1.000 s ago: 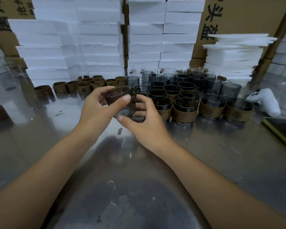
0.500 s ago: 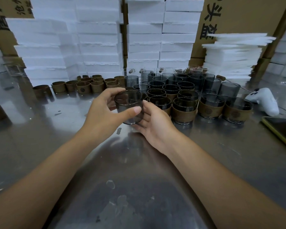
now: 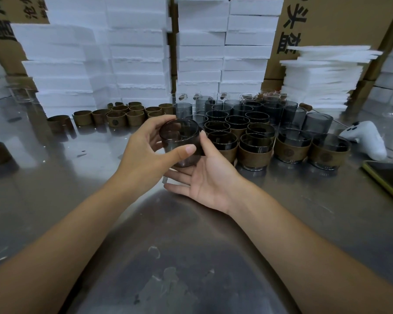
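**Smoked glass (image 3: 179,138) held just above the steel table**

The smoked glass is upright and clear of the table (image 3: 73,196), in front of the crowd of other glasses. It has no sleeve on it. The left hand (image 3: 143,155) grips it, with the thumb laid across the near wall and the fingers curled round the far side. The right hand (image 3: 211,177) lies palm up beneath it. Its fingers are stretched out flat under the base and its thumb stands against the glass's right wall. I cannot tell whether the base actually rests on those fingers.

Just behind and to the right stand the sleeved glasses (image 3: 254,152), each wearing a brown band, packed close and some stacked one in another. Behind them are bare grey glasses (image 3: 290,114). To the left a row of loose brown sleeves (image 3: 123,117) runs along the table, with one more (image 3: 59,123) standing apart at its end.

White foam boxes (image 3: 136,53) are piled high along the back, against cardboard cartons (image 3: 340,21) with black printed characters. A looser stack of white foam sheets (image 3: 322,78) sits at the right. Near it a white game controller (image 3: 368,141) lies on the table, and the corner of a dark tray (image 3: 388,177) with a yellowish rim shows at the right edge.
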A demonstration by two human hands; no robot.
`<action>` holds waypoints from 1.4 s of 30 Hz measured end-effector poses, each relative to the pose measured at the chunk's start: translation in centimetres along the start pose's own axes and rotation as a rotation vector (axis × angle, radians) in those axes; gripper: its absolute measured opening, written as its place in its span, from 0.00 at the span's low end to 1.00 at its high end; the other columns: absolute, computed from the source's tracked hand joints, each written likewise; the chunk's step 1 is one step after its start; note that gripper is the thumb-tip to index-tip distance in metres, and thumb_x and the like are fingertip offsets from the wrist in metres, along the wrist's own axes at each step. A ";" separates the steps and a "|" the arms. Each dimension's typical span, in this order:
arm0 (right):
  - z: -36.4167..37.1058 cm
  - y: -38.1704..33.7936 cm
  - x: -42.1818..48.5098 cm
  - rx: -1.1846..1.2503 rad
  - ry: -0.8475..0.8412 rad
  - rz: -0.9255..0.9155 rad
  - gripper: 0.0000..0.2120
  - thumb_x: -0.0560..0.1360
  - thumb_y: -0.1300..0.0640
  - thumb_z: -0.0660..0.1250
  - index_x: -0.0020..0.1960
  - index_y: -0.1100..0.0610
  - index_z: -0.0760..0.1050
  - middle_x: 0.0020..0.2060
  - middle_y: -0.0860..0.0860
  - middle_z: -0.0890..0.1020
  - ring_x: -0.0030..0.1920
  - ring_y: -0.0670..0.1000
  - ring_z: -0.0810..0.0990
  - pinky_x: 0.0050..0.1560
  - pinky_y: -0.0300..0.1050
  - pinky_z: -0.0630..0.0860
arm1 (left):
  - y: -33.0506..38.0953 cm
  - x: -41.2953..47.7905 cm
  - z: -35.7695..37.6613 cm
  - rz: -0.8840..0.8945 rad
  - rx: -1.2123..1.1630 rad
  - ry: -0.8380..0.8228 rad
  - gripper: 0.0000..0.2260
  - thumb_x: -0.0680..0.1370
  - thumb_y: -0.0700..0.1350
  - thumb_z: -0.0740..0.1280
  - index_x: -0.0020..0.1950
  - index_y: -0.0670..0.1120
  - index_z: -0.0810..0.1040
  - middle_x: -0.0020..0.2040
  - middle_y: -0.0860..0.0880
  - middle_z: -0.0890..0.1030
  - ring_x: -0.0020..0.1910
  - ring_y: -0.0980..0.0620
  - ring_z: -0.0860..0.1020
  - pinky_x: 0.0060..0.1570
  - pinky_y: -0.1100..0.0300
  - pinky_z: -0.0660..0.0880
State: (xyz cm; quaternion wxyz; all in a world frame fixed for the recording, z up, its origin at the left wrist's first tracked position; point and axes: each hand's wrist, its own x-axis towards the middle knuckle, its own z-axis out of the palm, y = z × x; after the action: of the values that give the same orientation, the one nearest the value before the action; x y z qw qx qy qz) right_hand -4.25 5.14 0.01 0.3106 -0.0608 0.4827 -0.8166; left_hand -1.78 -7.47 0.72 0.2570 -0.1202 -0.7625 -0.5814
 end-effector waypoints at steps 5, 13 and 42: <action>-0.7 -0.5 0.1 -0.043 0.007 0.001 0.29 0.78 0.35 0.51 0.54 0.59 0.76 0.43 0.56 0.85 0.40 0.51 0.85 0.42 0.47 0.81 | -0.5 0.2 -0.5 0.024 0.064 -0.030 0.27 0.63 0.50 0.79 0.59 0.57 0.73 0.56 0.55 0.80 0.58 0.57 0.78 0.64 0.54 0.72; -1.0 -0.7 0.2 -0.025 0.124 -0.120 0.17 0.80 0.46 0.57 0.51 0.58 0.77 0.42 0.54 0.84 0.44 0.50 0.83 0.48 0.45 0.78 | -0.5 0.1 -0.3 0.048 0.082 -0.064 0.31 0.62 0.50 0.75 0.64 0.52 0.73 0.57 0.56 0.80 0.57 0.61 0.78 0.62 0.63 0.72; -0.2 -0.3 -0.3 -0.058 0.018 0.027 0.34 0.77 0.32 0.50 0.67 0.56 0.72 0.60 0.58 0.80 0.56 0.53 0.81 0.64 0.53 0.70 | -0.6 0.3 -0.7 -0.084 -0.200 -0.108 0.27 0.64 0.46 0.73 0.62 0.52 0.74 0.58 0.53 0.81 0.58 0.59 0.78 0.53 0.68 0.74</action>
State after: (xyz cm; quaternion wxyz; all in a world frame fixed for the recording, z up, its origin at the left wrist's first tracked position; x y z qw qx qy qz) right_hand -4.26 5.56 0.23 0.3153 -0.0558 0.5096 -0.7986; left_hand -2.20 -8.35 0.53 0.1778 -0.1443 -0.7177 -0.6577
